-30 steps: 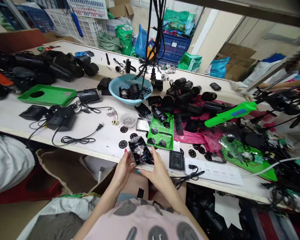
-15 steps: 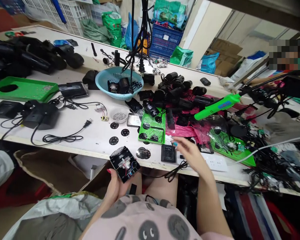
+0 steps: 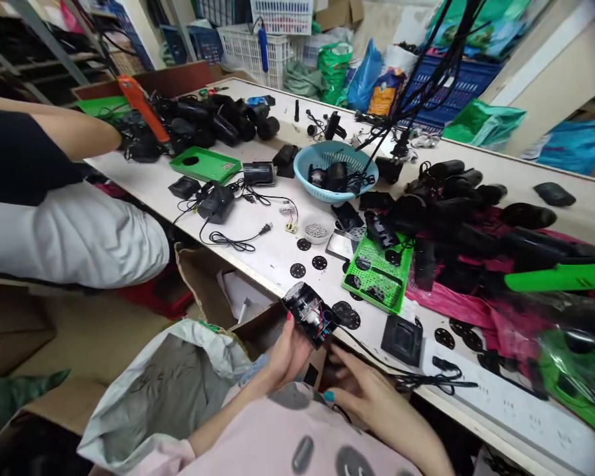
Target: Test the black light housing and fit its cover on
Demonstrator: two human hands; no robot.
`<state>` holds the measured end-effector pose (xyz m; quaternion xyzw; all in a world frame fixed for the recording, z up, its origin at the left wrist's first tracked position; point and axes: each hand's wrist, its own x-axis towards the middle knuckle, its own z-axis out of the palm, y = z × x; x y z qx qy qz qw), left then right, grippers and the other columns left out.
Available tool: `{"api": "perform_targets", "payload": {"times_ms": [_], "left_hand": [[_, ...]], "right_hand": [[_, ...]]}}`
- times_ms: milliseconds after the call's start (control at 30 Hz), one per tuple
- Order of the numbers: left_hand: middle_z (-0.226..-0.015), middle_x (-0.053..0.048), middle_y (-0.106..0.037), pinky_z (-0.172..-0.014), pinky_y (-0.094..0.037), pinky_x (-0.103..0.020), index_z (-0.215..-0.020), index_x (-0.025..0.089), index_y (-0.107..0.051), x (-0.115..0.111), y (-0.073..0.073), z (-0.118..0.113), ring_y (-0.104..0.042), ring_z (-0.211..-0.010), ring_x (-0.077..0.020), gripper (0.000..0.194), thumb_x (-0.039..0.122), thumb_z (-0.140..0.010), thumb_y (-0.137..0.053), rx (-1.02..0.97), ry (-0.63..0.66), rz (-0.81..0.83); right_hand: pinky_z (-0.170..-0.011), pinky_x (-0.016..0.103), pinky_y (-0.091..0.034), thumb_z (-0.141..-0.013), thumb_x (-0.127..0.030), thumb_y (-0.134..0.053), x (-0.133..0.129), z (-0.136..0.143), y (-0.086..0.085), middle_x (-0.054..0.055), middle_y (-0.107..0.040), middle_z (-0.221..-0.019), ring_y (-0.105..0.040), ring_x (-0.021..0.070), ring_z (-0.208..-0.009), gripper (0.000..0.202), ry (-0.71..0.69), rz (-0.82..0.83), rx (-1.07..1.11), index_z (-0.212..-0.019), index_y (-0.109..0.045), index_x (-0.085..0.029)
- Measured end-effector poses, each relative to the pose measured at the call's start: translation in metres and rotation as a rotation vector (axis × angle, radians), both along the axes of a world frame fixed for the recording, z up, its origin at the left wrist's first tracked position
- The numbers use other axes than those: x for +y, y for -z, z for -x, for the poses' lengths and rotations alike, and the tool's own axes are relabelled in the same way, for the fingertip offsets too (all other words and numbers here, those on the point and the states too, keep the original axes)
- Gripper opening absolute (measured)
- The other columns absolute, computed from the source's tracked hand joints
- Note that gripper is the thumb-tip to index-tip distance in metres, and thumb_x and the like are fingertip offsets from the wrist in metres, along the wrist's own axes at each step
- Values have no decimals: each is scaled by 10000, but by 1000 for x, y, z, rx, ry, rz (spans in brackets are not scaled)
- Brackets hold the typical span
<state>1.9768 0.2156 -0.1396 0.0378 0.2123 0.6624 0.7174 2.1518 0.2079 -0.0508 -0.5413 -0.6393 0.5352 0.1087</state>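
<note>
The left hand [image 3: 296, 348] grips an open black housing [image 3: 311, 315] by its lower side, its wires showing, at the front edge of the table [image 3: 272, 261]. The right hand [image 3: 359, 383] is open near it, fingers apart. A clear disc [image 3: 347, 315] lies just beside the housing, with a green tray [image 3: 379, 274] beyond, and a black square part [image 3: 402, 339] sits next to a white power strip [image 3: 513, 396]

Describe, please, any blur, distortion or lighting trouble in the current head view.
Head view: right hand looks slightly blurred; green tool appears stretched, cut off at the right edge; black parts lose detail against the bright table.
</note>
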Motion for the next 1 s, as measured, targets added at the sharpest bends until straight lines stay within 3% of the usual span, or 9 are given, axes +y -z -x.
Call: {"api": "perform_targets", "payload": {"times_ms": [67,167,333,433,567,667,767,867,1000], "left_hand": [[-1324,-127,-667,-1247,-233,-498,-1199,160,-698,-2,1,-3,-410,-1430,-317,577,595,-820,-691,16,-2,14],[-1344,-125,-653,-1237,-263,-477,-1191,156,-698,-3,1,-7,-407,-1431,-317,583,595,-809,-703,39,26,9],[-1335,-146,-652,-1180,-349,-463,-1228,145,-670,10,-3,-8,-493,-1361,-314,582,587,-849,-661,196,74,-2],[-1198,-178,-709,-1080,-437,-451,-1189,114,-684,23,-6,7,-612,-1201,-312,608,623,-866,-605,452,242,-48],[-908,-141,-752,-773,-545,-353,-995,120,-749,32,-7,66,-692,-777,-241,469,546,-805,-698,801,432,-4],[-735,-78,-707,-657,-519,-304,-947,134,-735,28,2,139,-643,-640,-196,391,501,-824,-677,951,302,179],[-914,-72,-696,-767,-521,-311,-1047,140,-665,18,19,218,-655,-809,-192,342,440,-930,-550,1159,-26,528],[-1246,-109,-613,-955,-501,-444,-1224,152,-580,16,38,278,-604,-1098,-243,347,357,-945,-579,1310,-240,861],[-1326,-121,-571,-989,-502,-508,-1273,162,-568,28,59,301,-579,-1171,-275,408,361,-923,-634,1409,-257,999]], "right_hand": [[-888,439,-568,-630,-340,-872,-4,17,40,76,-657,-1275,-669,298,-1024,771,262,52,253,-1348,-593,-314],[-877,430,-571,-565,-330,-894,-4,37,75,113,-657,-1243,-656,296,-1041,837,534,-40,531,-1333,-572,-243],[-817,344,-577,-587,-312,-859,13,51,74,52,-705,-995,-676,211,-876,848,642,-118,585,-1339,-480,-210],[-773,314,-582,-587,-310,-854,30,52,74,45,-704,-905,-680,193,-804,775,691,-110,568,-1254,-482,-174],[-753,312,-588,-565,-338,-856,50,52,84,41,-693,-822,-694,211,-776,758,730,-95,521,-1189,-468,-151],[-857,321,-584,-549,-400,-849,54,48,93,123,-688,-1052,-685,260,-1004,805,769,-87,487,-1209,-458,-155],[-954,335,-561,-528,-484,-836,54,41,102,203,-554,-1350,-602,306,-1203,842,803,-63,454,-1215,-477,-155],[-990,374,-554,-567,-529,-821,51,34,110,175,-634,-1271,-629,323,-1169,769,779,-79,373,-1191,-546,-173],[-952,390,-579,-689,-577,-767,43,23,114,114,-722,-1065,-685,330,-1074,645,718,-160,181,-1197,-582,-226]]}}
